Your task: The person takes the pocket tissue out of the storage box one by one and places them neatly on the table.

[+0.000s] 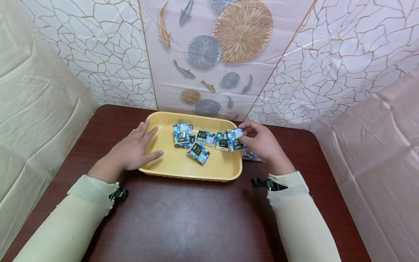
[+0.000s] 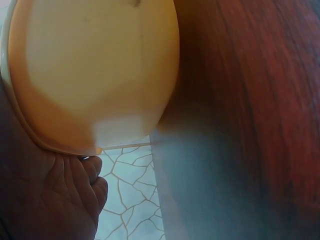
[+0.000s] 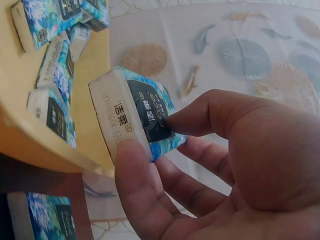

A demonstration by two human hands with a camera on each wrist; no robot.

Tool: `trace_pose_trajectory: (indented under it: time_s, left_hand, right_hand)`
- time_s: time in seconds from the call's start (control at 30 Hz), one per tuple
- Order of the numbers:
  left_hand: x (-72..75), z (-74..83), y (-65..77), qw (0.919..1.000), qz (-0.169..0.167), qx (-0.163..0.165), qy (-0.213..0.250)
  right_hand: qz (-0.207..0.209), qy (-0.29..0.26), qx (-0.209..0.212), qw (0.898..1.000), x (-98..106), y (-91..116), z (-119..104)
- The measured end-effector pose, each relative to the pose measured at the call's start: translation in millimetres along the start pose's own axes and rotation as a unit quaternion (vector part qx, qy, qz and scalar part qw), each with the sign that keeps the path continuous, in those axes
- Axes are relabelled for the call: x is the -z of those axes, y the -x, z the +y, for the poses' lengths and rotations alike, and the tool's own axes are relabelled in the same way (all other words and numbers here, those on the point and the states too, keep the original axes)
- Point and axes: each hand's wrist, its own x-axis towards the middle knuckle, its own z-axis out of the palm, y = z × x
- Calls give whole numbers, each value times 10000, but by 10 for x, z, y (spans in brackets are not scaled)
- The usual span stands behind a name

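Observation:
My right hand pinches a blue, floral packet of tissues with a black label between thumb and fingers, above the right side of a yellow plastic tray. The right wrist view shows that packet tilted, its pale printed side facing the camera. My left hand lies at the tray's left rim with fingers spread and thumb reaching over the inside. Several similar packets lie in the tray, among them one tilted at the front and some overlapping at the back left.
Just outside the tray's right end, partly hidden by my right hand, more tissue packets sit on the dark red-brown table. A patterned cloth wall stands right behind the tray. Pale drapes hang at both sides.

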Motion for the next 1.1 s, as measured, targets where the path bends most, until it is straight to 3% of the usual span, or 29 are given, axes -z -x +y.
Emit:
trace_pose_trajectory:
  time_s: [0.57,1.1]
  left_hand:
    - [-8,-3,-7,10000,-26,-61,18]
    - [5,-11,1,10000,-2,-75,36]
  right_hand:
    - [11,112,-180,9998,453,175,184]
    - [-16,-64,-1089,9940,992,120,656]
